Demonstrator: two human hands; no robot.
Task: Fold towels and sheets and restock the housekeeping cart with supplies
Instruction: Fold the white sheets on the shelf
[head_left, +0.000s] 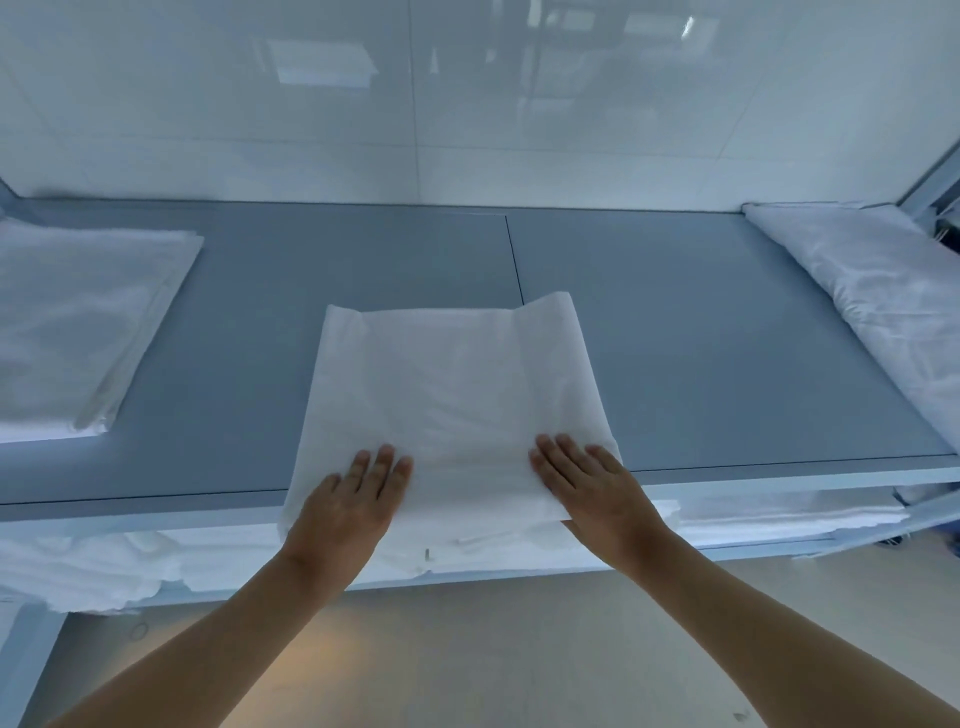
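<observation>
A folded white sheet (452, 384) lies in the middle of the grey table top (701, 338), with its near edge hanging slightly over the table's front. My left hand (353, 504) rests flat on the sheet's near left corner, fingers straight. On the near right corner my right hand (587, 483) lies flat too, palm down, with its fingers pointing up and to the left. Neither hand grips the cloth.
A stack of folded white linen (78, 322) sits at the table's left end. A crumpled white sheet or pillow (883, 291) lies along the right end. More white linen (779, 512) fills the shelf below the top. A glossy white wall stands behind.
</observation>
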